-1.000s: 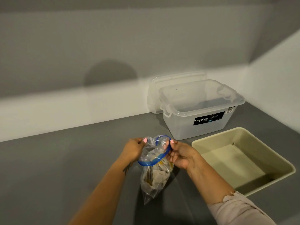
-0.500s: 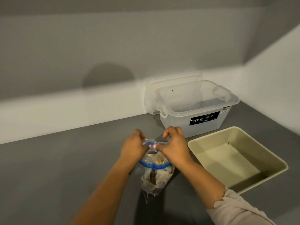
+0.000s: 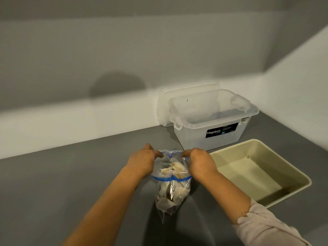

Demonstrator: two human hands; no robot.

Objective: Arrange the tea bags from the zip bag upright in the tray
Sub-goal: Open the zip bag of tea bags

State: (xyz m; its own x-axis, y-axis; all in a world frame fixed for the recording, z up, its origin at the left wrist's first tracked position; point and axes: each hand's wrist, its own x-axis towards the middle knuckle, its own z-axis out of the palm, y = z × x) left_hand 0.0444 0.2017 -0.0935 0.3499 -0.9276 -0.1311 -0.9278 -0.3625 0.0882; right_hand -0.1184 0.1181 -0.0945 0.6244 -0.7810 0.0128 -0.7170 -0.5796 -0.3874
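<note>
**Here, two hands hold a zip bag open on a grey counter**

Here a person looks down at a grey counter (image 3: 62,183) set in a corner of pale walls. At about 7 o'clock a bare left forearm reaches in; the left hand (image 3: 142,162) has its fingers curled over the left side of a clear zip bag (image 3: 171,190), pinching its blue-edged rim. The bag sits on the counter at the centre of the view, its mouth spread wide, with pale tea bags (image 3: 174,168) heaped inside. The right hand (image 3: 200,164), coming from 5 o'clock out of a light sleeve (image 3: 266,226), grips the right side of the rim the same way. At 1 o'clock stands a clear storage box (image 3: 211,121), its lid (image 3: 165,102) propped behind it. At 3 o'clock, just beside the right hand, lies a beige tray (image 3: 300,174), close in front of the box.
</note>
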